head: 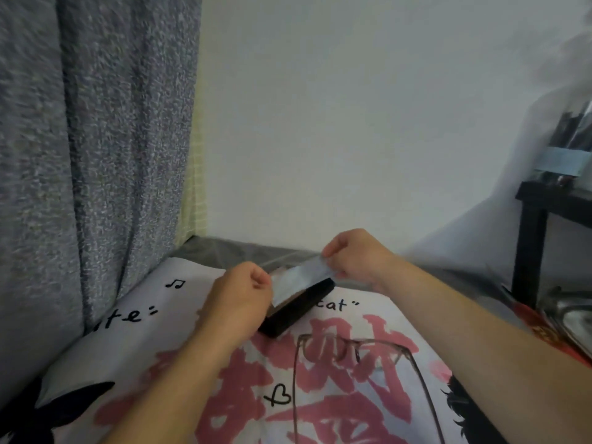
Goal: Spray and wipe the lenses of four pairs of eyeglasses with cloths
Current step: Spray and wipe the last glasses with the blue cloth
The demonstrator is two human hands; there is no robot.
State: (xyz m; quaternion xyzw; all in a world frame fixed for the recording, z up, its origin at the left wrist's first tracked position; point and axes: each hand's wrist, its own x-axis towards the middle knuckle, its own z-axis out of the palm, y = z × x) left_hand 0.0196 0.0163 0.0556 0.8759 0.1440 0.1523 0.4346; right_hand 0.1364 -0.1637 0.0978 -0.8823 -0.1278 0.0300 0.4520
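A small pale grey-blue cloth (296,278) is stretched between my two hands above a dark glasses case (299,310). My left hand (238,293) pinches the cloth's lower left end. Its upper right end is pinched by my right hand (354,253). One pair of thin-framed eyeglasses (352,350) lies on the printed white pillow (179,318) in front of me, arms unfolded and pointing toward me. No spray bottle is in view, and I see only this one pair of glasses.
A grey curtain (93,149) hangs at the left and a white wall stands behind. A black side table (538,216) with blurred items stands at the right, with a metal tray (573,318) below it. A grey sheet (230,251) lies beyond the pillow.
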